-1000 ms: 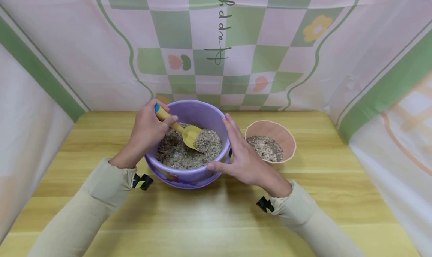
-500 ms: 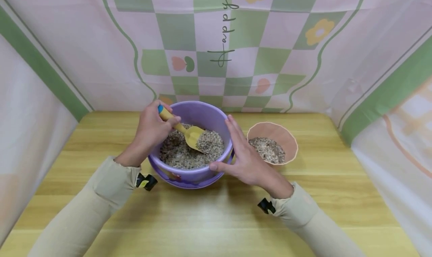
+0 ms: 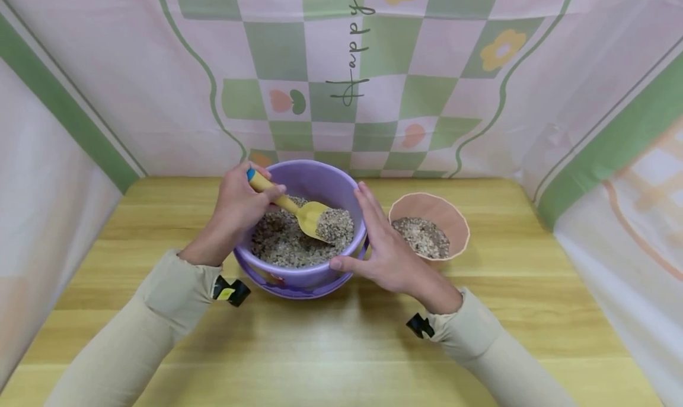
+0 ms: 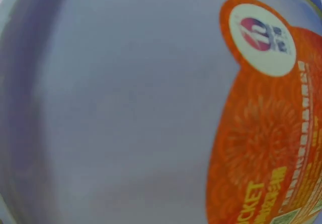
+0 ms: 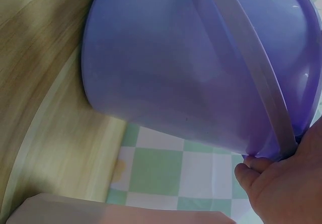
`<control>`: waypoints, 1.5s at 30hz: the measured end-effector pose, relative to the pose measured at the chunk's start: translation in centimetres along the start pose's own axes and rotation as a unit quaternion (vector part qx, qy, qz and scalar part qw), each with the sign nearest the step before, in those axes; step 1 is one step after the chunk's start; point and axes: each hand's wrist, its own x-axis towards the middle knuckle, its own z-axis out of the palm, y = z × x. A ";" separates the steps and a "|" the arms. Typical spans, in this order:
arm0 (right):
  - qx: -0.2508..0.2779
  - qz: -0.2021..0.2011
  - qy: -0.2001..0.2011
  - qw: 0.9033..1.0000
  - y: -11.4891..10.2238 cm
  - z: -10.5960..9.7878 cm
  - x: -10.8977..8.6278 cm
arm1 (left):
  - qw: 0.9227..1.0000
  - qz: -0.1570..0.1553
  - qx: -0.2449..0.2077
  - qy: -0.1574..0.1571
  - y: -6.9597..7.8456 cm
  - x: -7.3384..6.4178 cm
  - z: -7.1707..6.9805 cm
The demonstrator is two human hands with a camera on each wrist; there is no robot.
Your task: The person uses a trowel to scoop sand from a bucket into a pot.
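In the head view my left hand (image 3: 241, 204) grips the yellow handle of a toy shovel (image 3: 308, 217) over the left rim of a purple bucket (image 3: 315, 172). The shovel's blade lies in the grey-brown gravel (image 3: 288, 247), with a heap of grains (image 3: 336, 224) on its front part. My right hand (image 3: 389, 256) rests against the bucket's right side, fingers straight and thumb on the rim. The right wrist view shows the bucket wall (image 5: 166, 68), its lowered handle (image 5: 256, 68) and the right hand (image 5: 287, 194) at the handle's hinge. Only bucket wall and an orange label (image 4: 261, 138) fill the left wrist view.
A peach-coloured fluted bowl (image 3: 456, 226), partly filled with similar gravel (image 3: 421, 235), stands right of the bucket, close beyond the right hand. Both stand on a wooden table (image 3: 331, 347) backed by a checkered cloth (image 3: 331, 98), with cloth at the sides too.
The shovel has slid slightly to the right through the gravel, and the heap on its blade now sits closer to the right hand's side. The right hand holds its place on the bucket.
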 end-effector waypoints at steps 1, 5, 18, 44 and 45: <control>0.000 0.001 -0.001 1.000 0.0 0.0 0.0 | 1.000 -0.002 -0.004 0.000 -0.1 0.0 0.0; 0.002 0.000 -0.001 1.000 0.1 0.2 0.0 | 1.000 -0.006 -0.018 0.000 -0.2 -0.2 0.0; 0.009 0.001 -0.001 1.000 0.2 0.2 0.0 | 0.997 -0.019 -0.077 -0.009 -0.3 -0.4 -0.4; 0.003 -0.003 0.000 1.000 0.1 0.1 0.1 | 0.988 -0.022 -0.151 -0.017 -0.1 -1.1 -1.4; 0.002 -0.002 0.000 1.000 0.1 0.0 0.1 | 0.988 -0.022 -0.151 -0.017 -0.1 -1.1 -1.5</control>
